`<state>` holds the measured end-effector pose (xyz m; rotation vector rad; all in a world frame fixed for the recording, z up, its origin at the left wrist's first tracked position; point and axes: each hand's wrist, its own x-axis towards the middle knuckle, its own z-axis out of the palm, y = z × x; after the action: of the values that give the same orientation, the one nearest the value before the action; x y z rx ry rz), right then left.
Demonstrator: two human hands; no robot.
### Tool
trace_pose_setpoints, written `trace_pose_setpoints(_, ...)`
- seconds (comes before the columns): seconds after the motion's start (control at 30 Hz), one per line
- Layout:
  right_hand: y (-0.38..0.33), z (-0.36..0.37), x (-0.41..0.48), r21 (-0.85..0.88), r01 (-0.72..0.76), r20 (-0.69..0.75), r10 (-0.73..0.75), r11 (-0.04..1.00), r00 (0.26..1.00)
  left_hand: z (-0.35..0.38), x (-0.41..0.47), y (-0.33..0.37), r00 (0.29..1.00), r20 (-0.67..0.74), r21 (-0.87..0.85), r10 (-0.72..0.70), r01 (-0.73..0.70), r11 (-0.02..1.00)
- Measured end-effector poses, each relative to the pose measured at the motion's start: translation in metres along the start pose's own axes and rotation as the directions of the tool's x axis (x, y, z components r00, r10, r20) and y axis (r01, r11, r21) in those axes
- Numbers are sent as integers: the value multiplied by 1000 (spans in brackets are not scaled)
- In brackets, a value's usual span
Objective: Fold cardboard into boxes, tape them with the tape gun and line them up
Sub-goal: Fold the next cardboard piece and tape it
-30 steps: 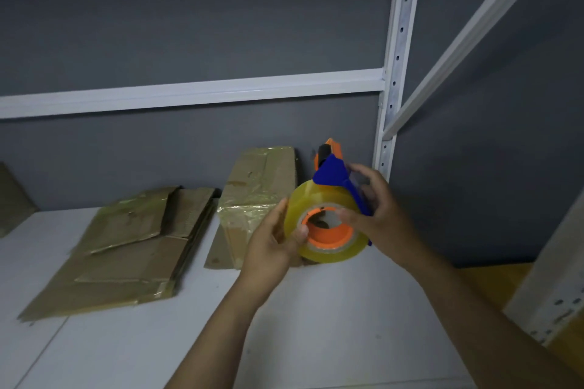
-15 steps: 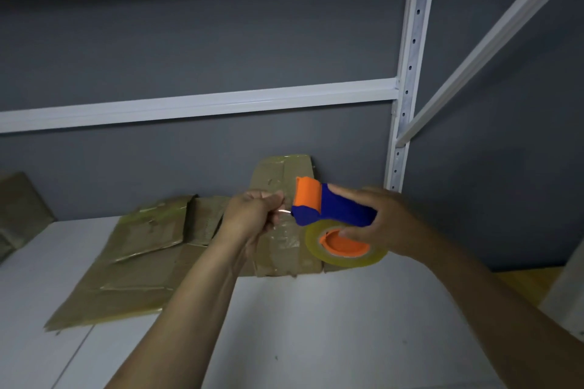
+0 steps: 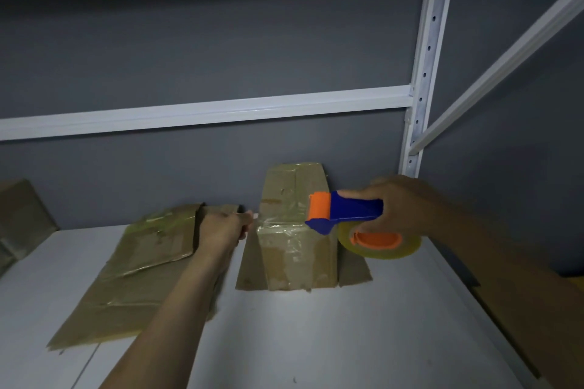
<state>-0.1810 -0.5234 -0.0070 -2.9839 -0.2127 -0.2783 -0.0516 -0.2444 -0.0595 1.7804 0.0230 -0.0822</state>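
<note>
The person's right hand [image 3: 404, 208] is wrapped around the blue handle of the tape gun [image 3: 354, 211], holding it level above the white surface [image 3: 316, 341]. The gun's orange roller points left and the clear tape roll [image 3: 379, 245] hangs beneath the hand. The left hand [image 3: 221, 230] is closed into a loose fist, and its thumb and forefinger pinch the free end of the tape [image 3: 254, 215], well apart from the gun's mouth. The stretch of tape between the two is too faint to make out clearly.

Behind the hands, a folded cardboard box [image 3: 297, 256] wrapped in shiny tape stands on the surface against the grey wall, with loose flaps spread at its base. To its left lies a stack of flattened cardboard [image 3: 132, 268], partly under the left forearm. Another cardboard piece [image 3: 19, 224] sits at the far left edge. A white shelving upright [image 3: 426, 57] and crossbeam [image 3: 205, 110] run behind.
</note>
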Motion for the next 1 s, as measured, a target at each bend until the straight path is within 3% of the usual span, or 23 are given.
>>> trace_pose_setpoints(0.13,-6,-7,20,-67,27,34,-25,997,999,1,13,-13,1000,-11,77,-9,10,997)
trace_pose_setpoints(0.33,-10,-2,31,62,29,114,-36,998,993,8,15,-26,989,94,-90,-110,119,989)
trace_pose_setpoints(0.4,-10,-4,31,34,31,119,-35,999,992,10,14,-29,985,136,-106,-108,123,987)
trace_pose_setpoints(0.57,-12,-8,31,53,28,162,-37,998,986,3,15,-43,961,237,211,-140,90,973)
trace_pose_setpoints(0.63,-13,-7,32,58,-8,168,-2,998,986,5,10,-50,984,174,167,41,-71,983)
trace_pose_setpoints(0.7,-13,-5,36,53,-65,182,54,996,982,13,0,-45,949,137,142,285,-303,942)
trace_pose_setpoints(0.77,-12,-1,39,282,-83,196,27,956,980,26,-8,-38,853,298,341,428,-514,787)
trace_pose_setpoints(0.83,-12,-2,39,207,-37,176,0,978,984,38,-11,-35,741,456,652,492,-655,382)
trace_pose_setpoints(0.87,-10,-1,40,156,-39,163,13,987,987,43,-8,-36,693,513,700,506,-679,219)
trace_pose_setpoints(0.9,-10,-1,40,139,-34,147,13,990,989,48,-8,-35,673,546,710,499,-688,151)
trace_pose_setpoints(1.0,-6,3,41,21,31,123,-33,999,992,56,-2,-39,607,580,625,543,-760,180)
